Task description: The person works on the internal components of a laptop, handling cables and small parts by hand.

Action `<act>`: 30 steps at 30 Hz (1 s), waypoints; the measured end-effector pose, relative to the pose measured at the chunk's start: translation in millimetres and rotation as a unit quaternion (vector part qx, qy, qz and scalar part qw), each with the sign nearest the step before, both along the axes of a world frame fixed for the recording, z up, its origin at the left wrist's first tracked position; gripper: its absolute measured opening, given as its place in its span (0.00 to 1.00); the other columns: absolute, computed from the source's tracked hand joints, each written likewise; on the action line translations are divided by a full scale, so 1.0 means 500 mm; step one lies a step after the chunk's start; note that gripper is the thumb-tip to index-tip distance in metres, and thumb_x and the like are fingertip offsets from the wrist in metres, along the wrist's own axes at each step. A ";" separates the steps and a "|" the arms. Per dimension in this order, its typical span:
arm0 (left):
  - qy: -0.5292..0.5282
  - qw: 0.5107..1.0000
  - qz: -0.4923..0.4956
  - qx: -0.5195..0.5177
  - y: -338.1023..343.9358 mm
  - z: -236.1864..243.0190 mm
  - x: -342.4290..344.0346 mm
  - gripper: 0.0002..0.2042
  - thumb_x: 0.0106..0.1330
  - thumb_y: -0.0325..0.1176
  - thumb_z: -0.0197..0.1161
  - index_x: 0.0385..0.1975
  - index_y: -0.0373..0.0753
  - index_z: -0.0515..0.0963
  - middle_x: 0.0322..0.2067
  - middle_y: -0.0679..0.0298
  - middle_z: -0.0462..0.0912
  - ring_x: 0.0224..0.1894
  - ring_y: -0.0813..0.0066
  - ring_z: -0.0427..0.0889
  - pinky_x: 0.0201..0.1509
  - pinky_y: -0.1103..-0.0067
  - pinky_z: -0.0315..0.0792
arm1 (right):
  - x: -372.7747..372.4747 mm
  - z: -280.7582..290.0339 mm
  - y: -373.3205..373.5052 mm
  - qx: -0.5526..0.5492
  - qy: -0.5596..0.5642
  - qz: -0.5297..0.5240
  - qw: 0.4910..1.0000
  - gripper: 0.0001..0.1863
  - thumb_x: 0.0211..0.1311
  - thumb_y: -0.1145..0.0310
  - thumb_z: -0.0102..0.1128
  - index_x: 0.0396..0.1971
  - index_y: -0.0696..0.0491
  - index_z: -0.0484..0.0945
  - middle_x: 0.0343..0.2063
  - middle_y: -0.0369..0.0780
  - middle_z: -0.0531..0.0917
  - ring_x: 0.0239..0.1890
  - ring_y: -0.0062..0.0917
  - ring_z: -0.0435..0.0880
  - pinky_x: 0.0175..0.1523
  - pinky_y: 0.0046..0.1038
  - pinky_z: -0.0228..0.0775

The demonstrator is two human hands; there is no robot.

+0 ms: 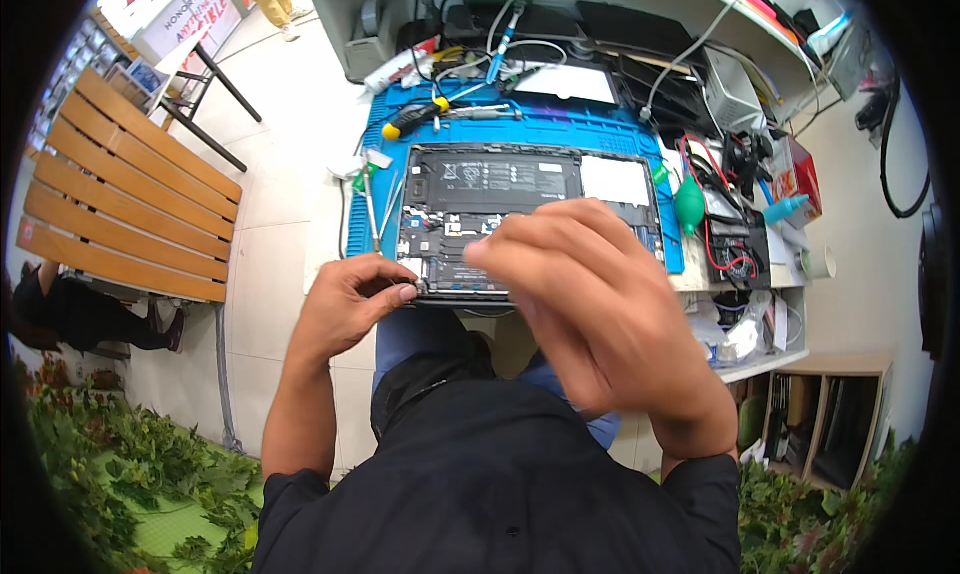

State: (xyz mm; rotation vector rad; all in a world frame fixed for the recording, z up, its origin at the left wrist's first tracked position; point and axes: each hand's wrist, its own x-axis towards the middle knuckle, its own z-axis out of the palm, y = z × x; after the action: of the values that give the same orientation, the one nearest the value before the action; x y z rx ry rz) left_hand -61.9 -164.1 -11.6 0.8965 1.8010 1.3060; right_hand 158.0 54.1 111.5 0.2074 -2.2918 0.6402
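Note:
A thin electronic device, a tablet or laptop with its cover off [505, 184], lies on a blue work mat [390, 139]; black battery packs, small circuit boards and a white rectangular panel show inside. My left hand [350, 299] is at its near left corner, thumb and forefinger pinched on the edge. Over the near right part hovers my right hand [600, 294], slightly blurred, fingers curled and fingertips together; whatever they hold, if anything, cannot be made out. Tweezers [390, 204] and a slim metal tool [370, 206] lie left of the device.
Behind the device lie a yellow-and-black screwdriver [415, 119] and a blue-handled brush [505, 44]. A green air blower [689, 206], red and black leads [708, 244] and a paper cup [818, 263] crowd the right side. A slatted wooden bench [130, 189] stands at left.

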 end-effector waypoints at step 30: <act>-0.045 0.984 0.164 -0.041 0.059 0.004 0.023 0.10 0.70 0.27 0.80 0.44 0.27 0.89 0.29 0.61 0.91 0.26 0.79 0.89 0.31 0.81 0.86 | -0.234 -0.249 0.045 -0.126 -0.295 0.060 0.945 0.06 0.65 0.73 0.75 0.39 0.58 0.90 0.35 0.48 0.92 0.41 0.45 0.93 0.48 0.44 0.83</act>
State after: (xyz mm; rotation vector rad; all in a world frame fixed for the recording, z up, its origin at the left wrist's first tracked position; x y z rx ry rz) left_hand -50.4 -134.7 -9.5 0.4990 1.9729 1.4348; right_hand 41.2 76.7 -12.8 0.0292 -2.7405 1.1781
